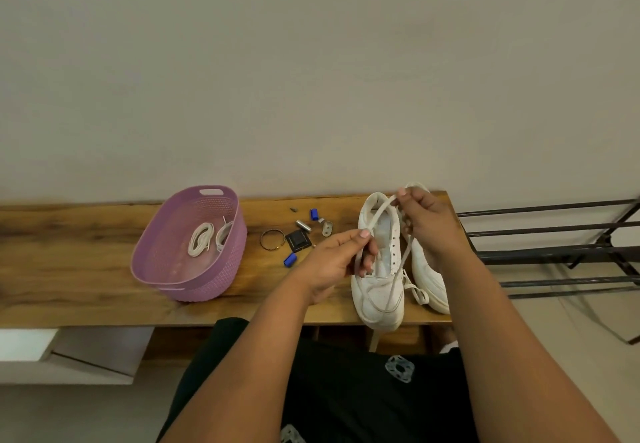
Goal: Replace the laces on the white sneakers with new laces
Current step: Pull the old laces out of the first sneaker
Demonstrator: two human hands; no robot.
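Two white sneakers stand side by side at the right end of a wooden shelf (86, 269). The nearer sneaker (379, 290) has open eyelets along its tongue. The other sneaker (429, 276) is partly hidden behind my right hand. A long grey-white lace (398, 269) loops loosely over the nearer sneaker. My left hand (337, 259) pinches this lace above the shoe's opening. My right hand (427, 221) pinches the same lace higher up, near the heel. Two coiled white laces (201, 243) lie in a purple basket (221, 280) at the left.
Small items lie between basket and shoes: a dark ring (272, 240), a black square piece (297, 240), blue caps (290, 260), metal bits (327, 228). A black metal rack (554, 252) stands to the right. A plain wall rises behind the shelf.
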